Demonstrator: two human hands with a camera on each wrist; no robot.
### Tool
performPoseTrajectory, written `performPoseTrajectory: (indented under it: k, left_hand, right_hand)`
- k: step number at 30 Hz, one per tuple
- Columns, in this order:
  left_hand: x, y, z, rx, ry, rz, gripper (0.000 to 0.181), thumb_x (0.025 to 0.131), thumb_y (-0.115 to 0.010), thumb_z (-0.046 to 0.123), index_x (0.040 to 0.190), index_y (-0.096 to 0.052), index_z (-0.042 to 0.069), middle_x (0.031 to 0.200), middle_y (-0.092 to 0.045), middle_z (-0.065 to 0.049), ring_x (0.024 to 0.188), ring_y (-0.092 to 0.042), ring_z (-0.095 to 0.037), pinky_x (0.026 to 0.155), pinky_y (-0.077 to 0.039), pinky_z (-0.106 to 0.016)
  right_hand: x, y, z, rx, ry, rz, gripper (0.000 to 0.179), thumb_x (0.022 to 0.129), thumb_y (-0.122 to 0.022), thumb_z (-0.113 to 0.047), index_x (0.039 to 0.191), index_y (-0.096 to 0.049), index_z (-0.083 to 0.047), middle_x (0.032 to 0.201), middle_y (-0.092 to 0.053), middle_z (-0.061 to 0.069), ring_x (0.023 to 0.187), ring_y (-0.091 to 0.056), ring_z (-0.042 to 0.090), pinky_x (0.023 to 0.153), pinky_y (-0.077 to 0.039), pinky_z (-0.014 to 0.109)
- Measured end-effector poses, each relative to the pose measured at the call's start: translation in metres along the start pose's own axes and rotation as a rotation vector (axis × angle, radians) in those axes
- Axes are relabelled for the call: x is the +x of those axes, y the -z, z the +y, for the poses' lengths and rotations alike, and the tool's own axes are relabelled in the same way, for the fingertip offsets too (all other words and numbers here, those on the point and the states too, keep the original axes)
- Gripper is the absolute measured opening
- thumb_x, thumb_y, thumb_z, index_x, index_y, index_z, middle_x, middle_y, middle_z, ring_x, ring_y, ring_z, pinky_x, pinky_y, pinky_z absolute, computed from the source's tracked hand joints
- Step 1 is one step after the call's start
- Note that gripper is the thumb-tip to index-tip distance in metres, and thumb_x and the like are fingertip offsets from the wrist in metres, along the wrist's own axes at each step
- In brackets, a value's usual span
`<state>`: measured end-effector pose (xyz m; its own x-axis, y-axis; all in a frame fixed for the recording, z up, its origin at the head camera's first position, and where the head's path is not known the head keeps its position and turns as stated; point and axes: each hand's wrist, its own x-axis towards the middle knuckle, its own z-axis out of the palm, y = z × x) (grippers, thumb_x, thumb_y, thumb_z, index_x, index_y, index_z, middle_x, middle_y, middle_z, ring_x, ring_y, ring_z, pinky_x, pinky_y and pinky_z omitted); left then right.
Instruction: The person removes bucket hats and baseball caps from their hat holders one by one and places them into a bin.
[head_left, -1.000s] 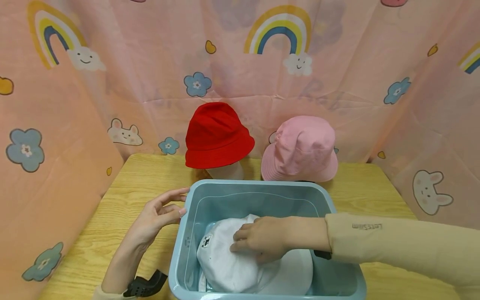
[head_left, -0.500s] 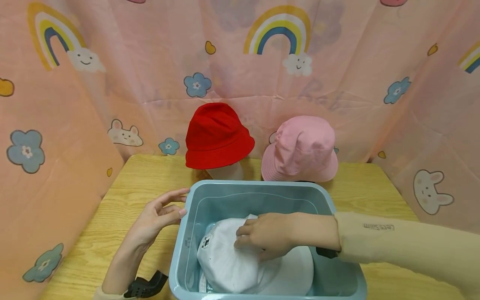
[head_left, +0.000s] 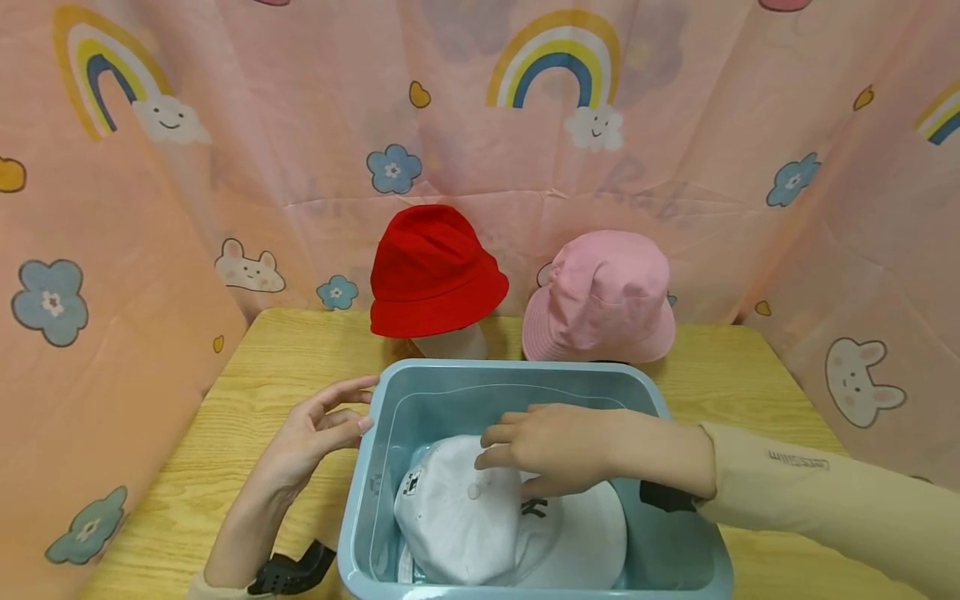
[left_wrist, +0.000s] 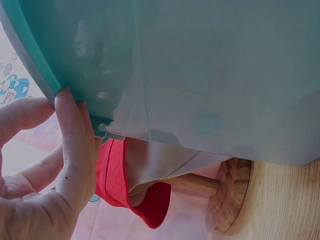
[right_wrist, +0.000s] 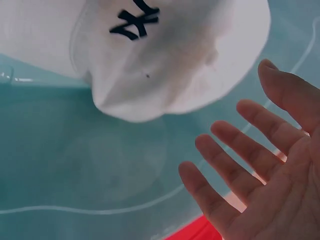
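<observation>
A white baseball cap [head_left: 465,517] with a dark embroidered logo lies in the light blue plastic tub [head_left: 517,368], its brim toward the right. My right hand [head_left: 555,447] is over the cap with fingers spread and holding nothing. The right wrist view shows this hand [right_wrist: 260,160] apart from the cap [right_wrist: 170,60], palm and fingertips in sight. At the tub's left side, my left hand [head_left: 315,433] has its thumb and fingers at the rim. In the left wrist view, that hand's fingertips [left_wrist: 67,107] pinch the rim's edge.
Behind the tub, a red bucket hat [head_left: 438,275] sits on a stand with a round wooden base [left_wrist: 230,195]. A pink hat [head_left: 600,300] is to its right. The wooden table [head_left: 240,400] ends at a pink patterned curtain [head_left: 322,100].
My right hand has let go of the white cap and risen up and to the right, uncovering the crown's top button and part of the logo. The left hand stays at the rim.
</observation>
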<state>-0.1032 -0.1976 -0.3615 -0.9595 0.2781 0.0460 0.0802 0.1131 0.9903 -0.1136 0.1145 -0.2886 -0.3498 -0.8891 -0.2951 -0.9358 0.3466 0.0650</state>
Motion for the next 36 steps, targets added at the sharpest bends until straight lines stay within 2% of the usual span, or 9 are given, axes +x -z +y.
performPoseTrajectory:
  k: [7,17,27,36]
  left_hand:
    - [0.000,0.000,0.000,-0.002,-0.002,-0.003,0.050,0.093,-0.060,0.009,0.139,-0.045,0.001,0.117,-0.055,-0.003,0.089,-0.070,-0.012,0.079,-0.058,-0.032]
    - [0.000,-0.001,0.000,0.002,0.004,0.000,0.050,0.092,-0.061,0.010,0.139,-0.045,0.001,0.117,-0.055,-0.004,0.090,-0.070,-0.012,0.079,-0.058,-0.032]
    - [0.000,0.000,0.001,0.008,-0.004,0.001,0.050,0.092,-0.061,0.009,0.139,-0.045,0.001,0.117,-0.055,-0.004,0.090,-0.070,-0.013,0.079,-0.058,-0.033]
    - [-0.001,-0.001,0.002,-0.005,-0.004,-0.005,0.050,0.093,-0.060,0.009,0.139,-0.044,0.000,0.117,-0.055,-0.003,0.090,-0.070,-0.012,0.079,-0.057,-0.032]
  right_hand:
    - [-0.010,0.012,0.006,0.085,-0.027,0.066,0.046,0.088,-0.070,-0.031,0.132,-0.057,-0.025,0.126,-0.058,-0.007,0.114,-0.054,0.011,0.093,-0.050,0.029]
    - [-0.027,0.025,0.014,0.129,-0.049,0.217,0.044,0.089,-0.068,-0.033,0.131,-0.057,-0.025,0.130,-0.057,-0.007,0.119,-0.055,0.012,0.097,-0.050,0.031]
    - [-0.039,0.027,0.022,0.163,-0.046,0.351,0.042,0.087,-0.070,-0.030,0.127,-0.059,-0.024,0.130,-0.058,-0.006,0.117,-0.058,0.013,0.093,-0.053,0.031]
    - [-0.047,0.031,0.028,0.185,-0.082,0.419,0.038,0.089,-0.068,-0.029,0.126,-0.061,-0.024,0.130,-0.059,-0.004,0.116,-0.058,0.013,0.089,-0.055,0.031]
